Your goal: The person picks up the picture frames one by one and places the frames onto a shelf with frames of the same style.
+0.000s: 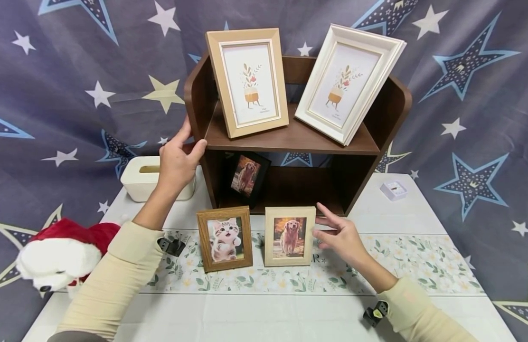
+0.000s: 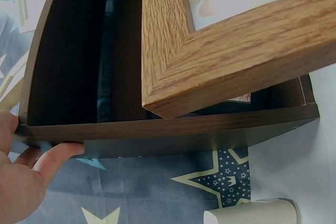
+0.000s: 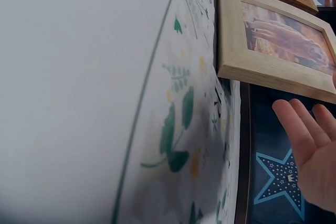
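Observation:
A dark brown two-tier shelf (image 1: 358, 142) stands on the table. My left hand (image 1: 178, 159) grips the front edge of its left side panel, also seen in the left wrist view. My right hand (image 1: 343, 240) has its fingers extended at the right edge of a cream-framed dog picture (image 1: 268, 237). Left of that stands a brown wood-grain frame (image 1: 203, 244) with a kitten picture. A tan frame (image 1: 230, 102) and a tilted white frame (image 1: 319, 71), both with plant prints, lean on the upper tier. Inside the lower tier, a black-framed dog picture (image 1: 259, 175) sits at the left.
A white tissue box (image 1: 136, 183) stands left of the shelf, behind my left forearm. A white plush toy (image 1: 63, 259) in a red hat is at the left. On the right lies a small clear box (image 1: 393, 190). A floral strip crosses the white table (image 1: 195, 318).

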Demonstrator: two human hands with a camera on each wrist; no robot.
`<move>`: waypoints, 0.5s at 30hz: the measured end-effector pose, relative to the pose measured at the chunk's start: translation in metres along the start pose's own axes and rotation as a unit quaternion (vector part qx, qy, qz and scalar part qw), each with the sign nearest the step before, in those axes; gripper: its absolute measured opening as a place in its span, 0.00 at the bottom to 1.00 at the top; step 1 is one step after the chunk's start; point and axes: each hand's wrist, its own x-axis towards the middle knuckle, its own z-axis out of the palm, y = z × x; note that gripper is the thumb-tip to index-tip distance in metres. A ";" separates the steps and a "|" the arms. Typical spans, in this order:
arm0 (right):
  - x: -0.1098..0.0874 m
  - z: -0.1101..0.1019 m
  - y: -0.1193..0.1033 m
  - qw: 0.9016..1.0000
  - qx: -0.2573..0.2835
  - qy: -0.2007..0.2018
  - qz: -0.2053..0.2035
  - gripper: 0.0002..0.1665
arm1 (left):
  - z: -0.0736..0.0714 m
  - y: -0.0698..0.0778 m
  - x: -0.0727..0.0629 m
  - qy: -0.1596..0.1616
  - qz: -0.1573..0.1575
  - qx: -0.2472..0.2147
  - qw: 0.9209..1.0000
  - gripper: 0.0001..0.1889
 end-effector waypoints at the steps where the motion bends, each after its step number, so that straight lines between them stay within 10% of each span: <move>1: 0.000 0.001 0.000 1.000 0.002 0.000 0.002 0.46 | 0.000 -0.001 0.000 0.000 0.001 0.001 1.000 0.34; 15: -0.004 0.009 0.012 1.000 0.024 -0.014 0.002 0.50 | 0.000 -0.001 0.000 0.003 0.002 0.010 1.000 0.34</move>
